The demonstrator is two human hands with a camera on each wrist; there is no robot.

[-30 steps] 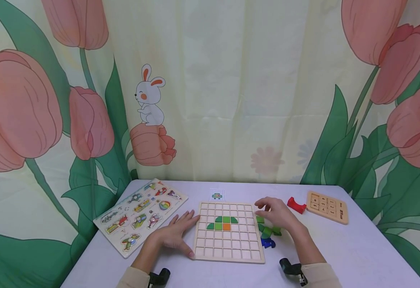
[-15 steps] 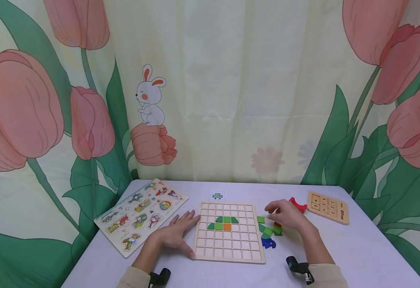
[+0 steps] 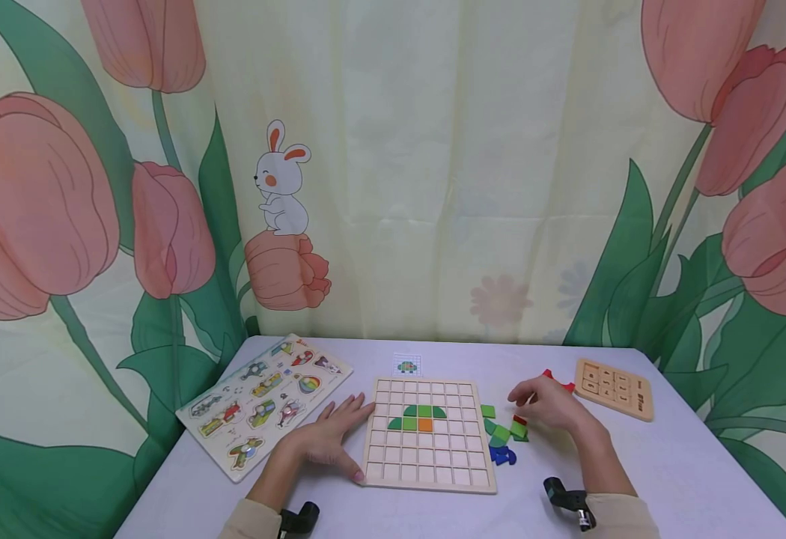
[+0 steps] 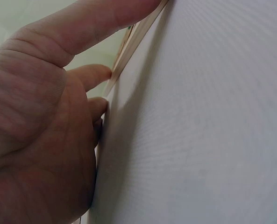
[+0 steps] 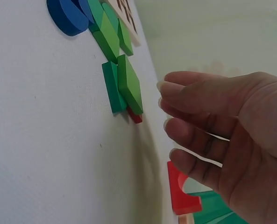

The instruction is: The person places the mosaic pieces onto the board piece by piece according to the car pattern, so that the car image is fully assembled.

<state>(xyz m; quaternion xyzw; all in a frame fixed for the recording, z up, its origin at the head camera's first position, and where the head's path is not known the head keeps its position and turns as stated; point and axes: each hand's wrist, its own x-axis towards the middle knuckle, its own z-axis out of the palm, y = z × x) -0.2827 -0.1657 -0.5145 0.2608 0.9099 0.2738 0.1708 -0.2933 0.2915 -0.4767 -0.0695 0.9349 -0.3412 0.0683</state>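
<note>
My left hand (image 3: 326,442) lies spread along the left side of a wooden grid board (image 3: 427,464), thumb at its near corner and fingertips against its edge. Several green pieces (image 3: 424,411) and one orange tile (image 3: 424,425) sit in the board's upper middle cells. Loosely bent, my right hand (image 3: 549,404) hovers over the table to the right of loose green blocks (image 3: 500,435). Thumb and index tips come close together in the right wrist view, with nothing visible between them. A small red piece (image 5: 135,115) shows beneath a tilted light-green block (image 5: 130,84).
Blue blocks (image 3: 501,455) lie by the board's right edge. Beyond my right hand are a red notched block (image 5: 178,196) and a wooden number board (image 3: 614,387). A pattern card (image 3: 407,365) is behind the grid; a picture puzzle board (image 3: 265,404) is at left.
My right hand has moved right, away from the grid board and past the loose green blocks, uncovering them and now overlapping the red notched block. The left hand stays in place.
</note>
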